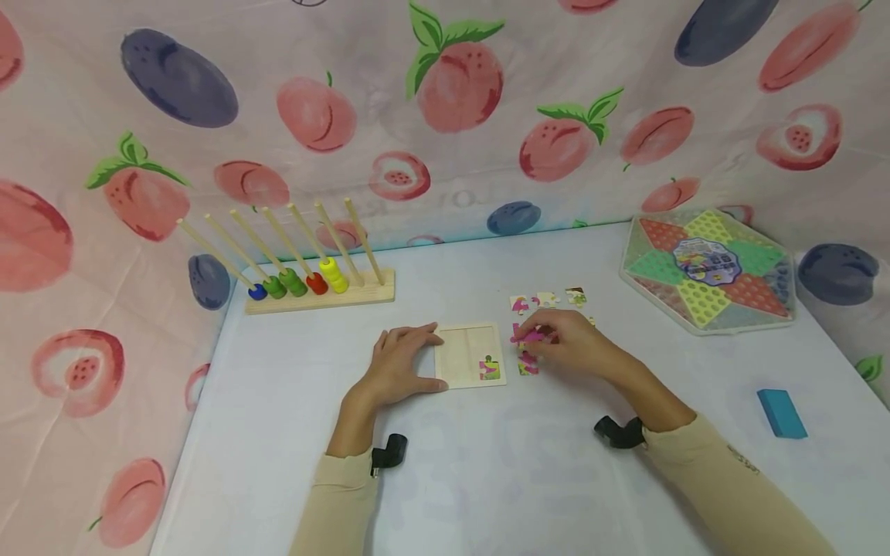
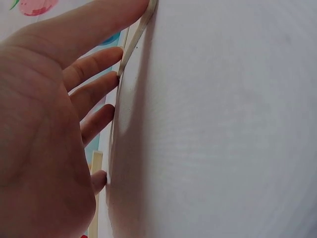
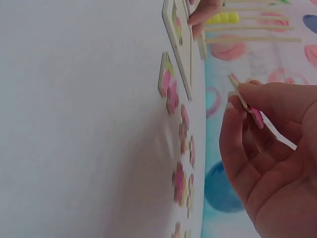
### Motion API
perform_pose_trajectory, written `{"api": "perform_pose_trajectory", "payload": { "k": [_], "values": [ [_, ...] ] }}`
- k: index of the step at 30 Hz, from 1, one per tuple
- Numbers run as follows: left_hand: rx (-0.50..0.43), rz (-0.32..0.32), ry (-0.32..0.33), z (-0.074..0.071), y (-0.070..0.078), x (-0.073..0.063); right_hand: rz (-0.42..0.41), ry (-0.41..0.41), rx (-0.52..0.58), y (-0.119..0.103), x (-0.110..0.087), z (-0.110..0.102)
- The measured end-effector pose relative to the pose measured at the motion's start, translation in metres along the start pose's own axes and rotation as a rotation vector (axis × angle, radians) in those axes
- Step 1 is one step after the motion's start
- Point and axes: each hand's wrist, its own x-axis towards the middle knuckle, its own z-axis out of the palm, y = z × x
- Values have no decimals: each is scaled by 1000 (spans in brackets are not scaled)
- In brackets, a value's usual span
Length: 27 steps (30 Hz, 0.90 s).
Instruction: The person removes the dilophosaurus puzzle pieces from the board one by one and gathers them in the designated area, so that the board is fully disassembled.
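A shallow wooden puzzle tray (image 1: 459, 351) lies on the white table, with one pink and green puzzle piece in its near right corner. My left hand (image 1: 399, 363) rests at the tray's left side, thumb at the near corner and fingertips at the far one, fingers spread. Between thumb and fingers, my right hand (image 1: 573, 344) pinches a pink puzzle piece (image 3: 256, 116), held up above the table just right of the tray. Loose puzzle pieces (image 1: 547, 300) lie beneath and beyond that hand, some partly hidden by it. One pink and green piece (image 1: 528, 364) lies close to the tray's right edge.
A wooden bead rack (image 1: 375, 292) with upright pegs and coloured beads stands at the back left. At the back right lies a hexagonal board game box (image 1: 709, 270). A blue block (image 1: 782, 413) lies near the right edge. A fruit-print cloth (image 1: 389, 93) hangs behind the table.
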Motion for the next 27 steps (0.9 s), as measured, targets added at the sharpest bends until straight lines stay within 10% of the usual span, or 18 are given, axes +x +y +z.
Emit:
{"api": "perform_pose_trajectory", "payload": {
  "k": [10, 27],
  "values": [
    [10, 3, 3, 1, -1, 1, 156, 78, -66, 25, -28, -12],
    [8, -3, -5, 0, 0, 2, 180, -16, -62, 37, -34, -12]
  ]
}}
